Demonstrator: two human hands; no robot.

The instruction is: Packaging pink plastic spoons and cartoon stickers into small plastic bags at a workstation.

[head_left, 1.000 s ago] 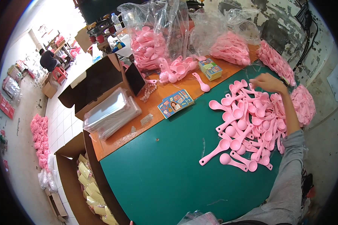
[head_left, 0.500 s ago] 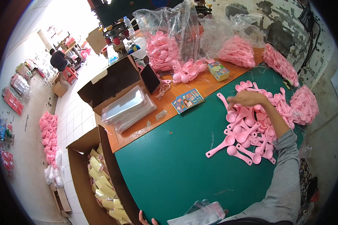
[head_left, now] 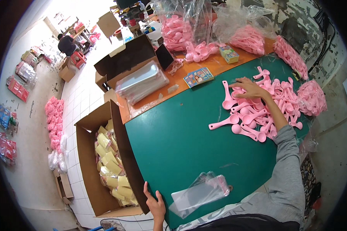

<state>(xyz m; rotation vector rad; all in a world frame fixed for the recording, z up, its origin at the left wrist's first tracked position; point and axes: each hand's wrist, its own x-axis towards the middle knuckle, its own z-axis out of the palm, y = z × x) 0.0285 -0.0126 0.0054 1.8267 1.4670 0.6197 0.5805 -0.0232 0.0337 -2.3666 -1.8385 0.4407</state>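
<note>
Pink measuring spoons (head_left: 254, 115) lie in a loose pile on the right of the green tabletop. Over the pile's far left part reaches my right hand (head_left: 250, 89), palm down, fingers apart and touching the spoons; I see nothing gripped in it. One spoon (head_left: 226, 96) lies just left of its fingertips, handle pointing away. At the table's near left edge rests my left hand (head_left: 156, 206), fingers spread and holding nothing, beside a large cardboard box (head_left: 132, 161). Clear plastic bags (head_left: 198, 195) lie flat near the front edge, right of that hand.
Packets with yellow cards (head_left: 112, 165) fill the box. An orange board (head_left: 142, 103) along the back carries an open carton (head_left: 123, 57), clear sleeves (head_left: 142, 82), blue printed cards (head_left: 198, 77) and bagged pink spoons (head_left: 177, 34). More bundled spoons (head_left: 312, 98) stand at the right. A person (head_left: 67, 45) sits far left.
The view has shifted, bringing more of my left hand into sight at the table edge. My right hand's fingers have spread over the spoons, and some spoons in the pile have moved.
</note>
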